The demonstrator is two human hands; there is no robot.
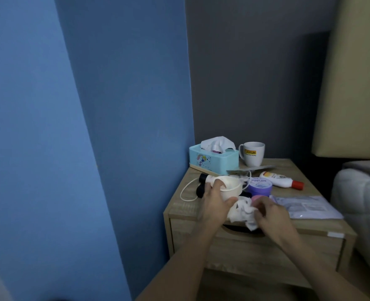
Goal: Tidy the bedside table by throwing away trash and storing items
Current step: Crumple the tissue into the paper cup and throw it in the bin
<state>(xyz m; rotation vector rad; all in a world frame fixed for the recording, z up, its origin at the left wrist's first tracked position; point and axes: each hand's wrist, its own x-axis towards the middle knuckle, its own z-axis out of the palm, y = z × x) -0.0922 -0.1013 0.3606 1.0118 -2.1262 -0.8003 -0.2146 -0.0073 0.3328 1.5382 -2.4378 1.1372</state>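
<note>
A person's two hands work over a cluttered bedside table (323, 170) set against a blue wall, with the tidying barely begun. The left hand (214, 203) has its fingers curled around the rim and side of a small cream cup (298, 186), which sits near the table's front left; the right hand (270, 213) is closed on a crumpled white tissue (242, 210) at the front edge, just above the drawer (255, 253), which looks shut. Nothing appears to have been thrown away or stored yet, judging by how much lies out: a turquoise tissue box (213, 159) and a white mug (253, 153) at the back, a white lotion bottle (280, 180) with a red cap lying on its side, a purple jar (259, 186) in the middle, dark bottles (201, 185) behind the left hand, a looped white cord (186, 191) on the left, and a flat plastic packet (305, 206) on the right. No bin is in view. The tissue and cup look like the first trash to go.
</note>
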